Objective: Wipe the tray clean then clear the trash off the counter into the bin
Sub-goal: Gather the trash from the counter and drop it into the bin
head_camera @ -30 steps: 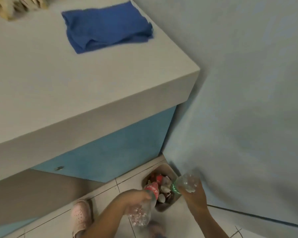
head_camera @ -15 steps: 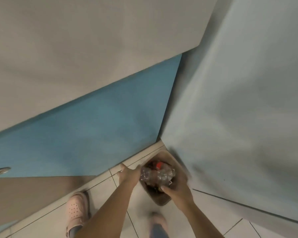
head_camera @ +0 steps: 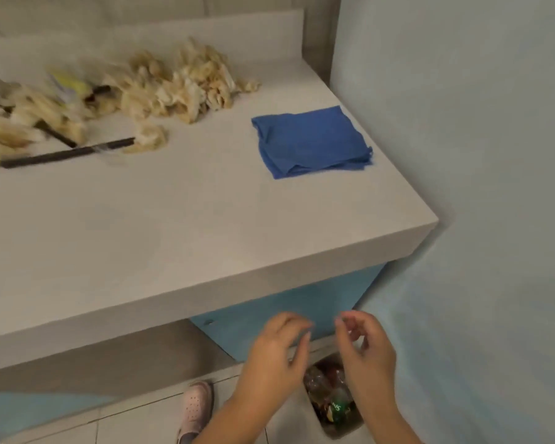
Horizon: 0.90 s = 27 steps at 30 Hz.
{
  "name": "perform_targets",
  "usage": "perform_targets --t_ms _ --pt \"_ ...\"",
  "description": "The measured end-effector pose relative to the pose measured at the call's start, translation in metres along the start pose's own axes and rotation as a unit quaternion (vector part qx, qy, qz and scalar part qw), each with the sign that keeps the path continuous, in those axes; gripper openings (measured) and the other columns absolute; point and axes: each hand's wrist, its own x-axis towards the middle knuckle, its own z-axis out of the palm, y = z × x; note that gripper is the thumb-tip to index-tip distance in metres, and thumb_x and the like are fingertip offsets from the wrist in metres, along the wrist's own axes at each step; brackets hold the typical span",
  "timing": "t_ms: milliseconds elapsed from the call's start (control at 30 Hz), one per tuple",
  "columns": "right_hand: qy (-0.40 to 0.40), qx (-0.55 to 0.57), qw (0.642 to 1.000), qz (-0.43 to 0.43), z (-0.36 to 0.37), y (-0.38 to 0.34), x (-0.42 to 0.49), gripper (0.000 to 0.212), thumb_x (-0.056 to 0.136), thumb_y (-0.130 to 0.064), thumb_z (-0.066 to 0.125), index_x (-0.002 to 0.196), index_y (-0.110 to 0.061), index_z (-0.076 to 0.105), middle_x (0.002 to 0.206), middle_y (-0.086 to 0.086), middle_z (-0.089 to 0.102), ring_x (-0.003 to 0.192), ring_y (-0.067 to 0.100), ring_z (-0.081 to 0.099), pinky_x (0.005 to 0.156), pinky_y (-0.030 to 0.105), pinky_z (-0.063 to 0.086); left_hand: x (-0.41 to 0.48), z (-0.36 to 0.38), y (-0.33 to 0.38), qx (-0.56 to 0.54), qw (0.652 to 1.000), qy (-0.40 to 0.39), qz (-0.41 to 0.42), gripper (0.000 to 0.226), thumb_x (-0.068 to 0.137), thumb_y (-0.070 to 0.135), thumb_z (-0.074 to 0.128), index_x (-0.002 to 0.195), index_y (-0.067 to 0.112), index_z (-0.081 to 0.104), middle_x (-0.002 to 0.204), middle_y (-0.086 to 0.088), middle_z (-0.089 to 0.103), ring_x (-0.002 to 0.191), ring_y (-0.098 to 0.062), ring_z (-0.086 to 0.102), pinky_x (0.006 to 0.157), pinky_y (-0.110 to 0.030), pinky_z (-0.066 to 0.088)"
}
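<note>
Both hands have lifted off the crumpled clear plastic bottles [head_camera: 326,384], now left in the small brownish bin [head_camera: 343,431] on the floor by the wall. On the flat grey counter [head_camera: 173,235], a heap of pale husk-like trash [head_camera: 161,88] and a dark thin strip [head_camera: 68,153], its long axis running left to right, await clearing beside the folded blue cloth [head_camera: 311,141]; no tray shows. Below, the left hand [head_camera: 276,357] and right hand [head_camera: 366,350] hang empty, fingers loosely curled, above the bin.

The left arm [head_camera: 237,418] and the right arm [head_camera: 388,421] come up from the bottom. The left hand [head_camera: 274,354] and the right hand [head_camera: 367,347] are side by side, a little apart. Both hold nothing. Their fingers are loosely bent, tips pointing toward each other.
</note>
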Motion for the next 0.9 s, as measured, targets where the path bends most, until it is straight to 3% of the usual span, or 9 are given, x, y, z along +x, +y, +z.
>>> perform_targets --t_ms 67,167,267,400,533,733,900 --pt "0.037 0.026 0.995 -0.089 0.000 -0.065 0.004 0.004 0.082 -0.023 0.068 0.084 -0.024 0.065 0.074 -0.007 0.060 0.071 0.010 0.055 0.066 0.007 0.038 0.000 -0.056 0.030 -0.019 0.996 0.069 0.054 0.015 0.091 0.027 0.052 0.098 0.026 0.065 0.095 0.015 0.061 0.089 0.002 0.058 0.080 -0.013 0.045" --pt "0.012 0.039 0.982 -0.184 0.017 -0.140 0.016 0.006 0.082 -0.026 0.067 0.087 -0.024 0.065 0.075 -0.006 0.057 0.070 0.012 0.052 0.068 0.007 0.037 0.004 -0.131 0.055 -0.046 0.987 0.137 0.071 0.014 0.091 0.021 0.053 0.096 0.022 0.066 0.088 0.014 0.062 0.081 -0.005 0.060 0.071 -0.016 0.047" --pt "-0.048 0.038 0.975 -0.213 0.049 -0.196 0.033 0.018 0.083 -0.014 0.068 0.093 -0.029 0.063 0.081 -0.006 0.059 0.078 0.015 0.054 0.069 0.007 0.037 0.015 -0.193 0.054 -0.050 0.981 0.181 0.044 0.018 0.089 0.026 0.052 0.093 0.024 0.069 0.086 0.015 0.062 0.079 -0.008 0.061 0.064 -0.014 0.045" --pt "-0.100 0.041 0.969 -0.224 0.102 -0.250 0.047 0.021 0.084 -0.017 0.067 0.098 -0.032 0.062 0.089 -0.009 0.060 0.086 0.010 0.054 0.070 0.007 0.039 0.035 -0.262 0.028 -0.032 0.977 0.212 0.013 0.015 0.090 0.022 0.057 0.090 0.032 0.068 0.090 0.019 0.063 0.081 -0.007 0.062 0.062 -0.010 0.044" --pt "-0.082 0.032 0.966 -0.242 0.152 -0.291 0.063 0.022 0.083 -0.015 0.069 0.098 -0.030 0.063 0.089 -0.009 0.060 0.086 0.010 0.055 0.070 0.008 0.040 0.068 -0.331 -0.005 -0.042 0.977 0.207 0.007 0.026 0.086 0.008 0.063 0.083 0.033 0.068 0.089 0.019 0.064 0.082 -0.007 0.061 0.061 -0.010 0.043" --pt "-0.034 0.006 0.971 -0.237 0.194 -0.324 0.107 0.023 0.083 -0.019 0.070 0.098 -0.035 0.063 0.089 -0.012 0.060 0.089 0.006 0.053 0.069 0.007 0.040 0.146 -0.388 -0.045 -0.083 0.984 0.155 -0.022 0.018 0.082 0.020 0.071 0.085 0.037 0.065 0.085 0.012 0.065 0.079 -0.006 0.060 0.062 -0.016 0.048" --pt "-0.002 0.007 0.973 -0.231 0.193 -0.341 0.167 0.013 0.086 -0.018 0.066 0.091 -0.030 0.067 0.091 -0.011 0.062 0.085 0.004 0.055 0.066 0.007 0.039 0.227 -0.368 -0.058 0.059 0.993 0.104 0.018 0.033 0.078 0.038 0.071 0.108 0.027 0.063 0.104 0.012 0.052 0.100 -0.006 0.050 0.076 -0.005 0.035"
